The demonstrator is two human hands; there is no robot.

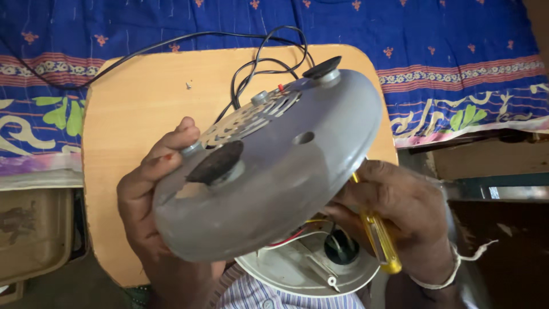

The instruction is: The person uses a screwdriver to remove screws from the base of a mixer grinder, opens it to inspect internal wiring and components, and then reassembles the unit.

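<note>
My left hand (150, 191) grips the left rim of a round grey metal base cover (286, 171), tilted up with its underside toward me. The cover carries two dark rubber feet (216, 163), a vent grille (251, 117) and a small hole. My right hand (400, 214) holds the cover's right edge and also a yellow-handled screwdriver (380, 240), whose tip is hidden behind the cover. Below the cover sits the open white appliance body (311, 269) with red and yellow wires showing. A black cord (257, 63) runs from the cover over the board.
A rounded wooden board (137, 103) lies under the work, with a small screw (188, 86) on it. A blue patterned cloth (446, 51) covers the surface behind. A beige tray (34, 234) sits at the left, and a dark gap lies at the right.
</note>
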